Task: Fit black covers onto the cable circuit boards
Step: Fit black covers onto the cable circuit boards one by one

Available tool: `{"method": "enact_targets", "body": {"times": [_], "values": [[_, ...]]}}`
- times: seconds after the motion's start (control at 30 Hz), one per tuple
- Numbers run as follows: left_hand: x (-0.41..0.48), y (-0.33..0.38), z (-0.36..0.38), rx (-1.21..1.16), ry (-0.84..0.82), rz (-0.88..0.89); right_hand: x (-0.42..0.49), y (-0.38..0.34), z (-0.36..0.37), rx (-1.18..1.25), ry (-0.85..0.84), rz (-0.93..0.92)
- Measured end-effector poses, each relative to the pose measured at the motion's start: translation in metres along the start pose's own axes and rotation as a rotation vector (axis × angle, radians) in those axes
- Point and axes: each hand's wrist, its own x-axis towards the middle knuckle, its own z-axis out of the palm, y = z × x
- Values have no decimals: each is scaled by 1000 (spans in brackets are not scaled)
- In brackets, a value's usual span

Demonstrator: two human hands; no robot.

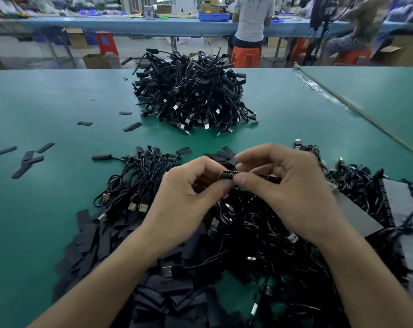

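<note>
Board (pixel 227 174) held over the cable heap (pixel 248 228), fingers of left hand (pixel 189 192) and right hand (pixel 279 183) pinching its ends; covers (pixel 89 242) piled near-left. Likely risks: skewed push jams a cover; loose pinch drops board into heap.

Covers (pixel 87 252) left of near cables (pixel 248 233); far cable heap (pixel 191 93) behind, on table (pixel 47 95)

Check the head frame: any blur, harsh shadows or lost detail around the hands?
Head view: left hand, right hand and the circuit board they pinch are sharp; light on the green table is soft, no hard shadows; the blue workbench behind is blurred; the near pile of black covers loses detail.
</note>
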Motion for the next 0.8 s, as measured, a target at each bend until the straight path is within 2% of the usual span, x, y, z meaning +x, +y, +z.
{"method": "enact_targets", "body": {"times": [0.1, 0.3, 0.53, 0.8], "values": [[0, -1, -2, -43, 23, -36, -1, 6, 3, -127, -45, 18], [1, 6, -6, -99, 0, -20, 1, 4, 0, 32, -174, -10], [1, 7, -5, -157, -33, -42, 2, 7, 2, 131, -175, 8], [-2, -8, 4, -533, -46, -163, 2, 13, 7, 272, -194, 71]]}}
